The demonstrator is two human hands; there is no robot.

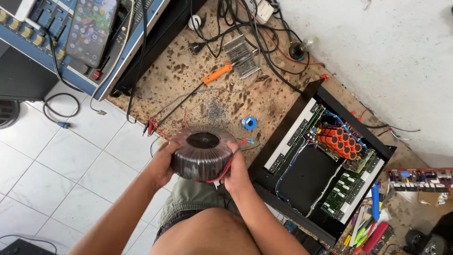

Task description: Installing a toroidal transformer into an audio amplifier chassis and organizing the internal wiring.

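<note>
While both hands grip it from opposite sides, the round dark transformer (202, 153) hangs between them above the near edge of the stained workbench (188, 80), its hole facing up. The left hand (163, 165) and right hand (236, 170) are curled around its wall, equally near. An open black amplifier case (325, 165) lies to the right.

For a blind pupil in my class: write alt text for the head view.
Both hands, left hand and right hand, hold a dark ring-shaped transformer above a stained board. An open black amplifier case with orange capacitors lies to the right.
</note>
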